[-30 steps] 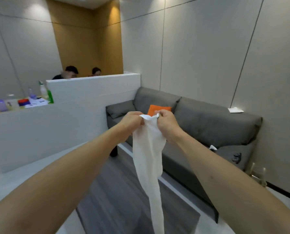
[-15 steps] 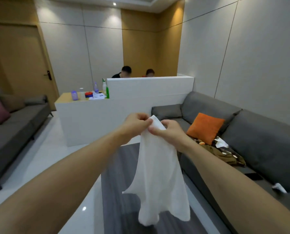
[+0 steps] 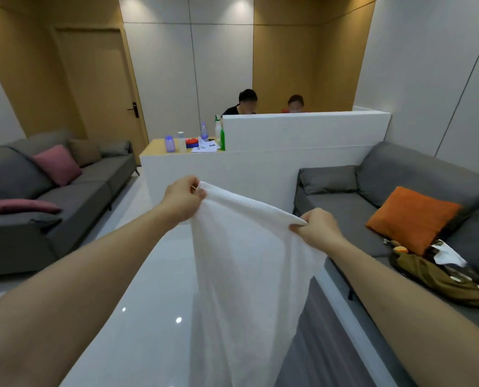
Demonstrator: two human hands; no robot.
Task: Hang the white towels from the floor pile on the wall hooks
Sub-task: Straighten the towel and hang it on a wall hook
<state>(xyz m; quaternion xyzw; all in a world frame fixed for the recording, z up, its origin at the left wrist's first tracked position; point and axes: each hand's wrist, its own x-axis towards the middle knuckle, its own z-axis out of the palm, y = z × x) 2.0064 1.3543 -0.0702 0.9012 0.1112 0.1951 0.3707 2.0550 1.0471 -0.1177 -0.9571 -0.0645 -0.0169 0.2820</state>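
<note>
A white towel (image 3: pixel 246 275) hangs spread in front of me, its top edge stretched between both hands and its lower part running out of the bottom of the view. My left hand (image 3: pixel 181 198) pinches the upper left corner. My right hand (image 3: pixel 318 229) pinches the top edge at the right, a little lower. No wall hooks and no floor pile are in view.
A grey sofa (image 3: pixel 378 216) with an orange cushion (image 3: pixel 413 217) and a heap of clothes (image 3: pixel 439 275) stands on the right. Another grey sofa (image 3: pixel 54 202) with pink cushions stands left. A white partition counter (image 3: pixel 260 163) with bottles is ahead, two people sit behind it. A wooden door (image 3: pixel 98 79) is at back left.
My view has swung left across the room. My hands have moved apart, and the towel, bunched between them before, now hangs spread wide.
</note>
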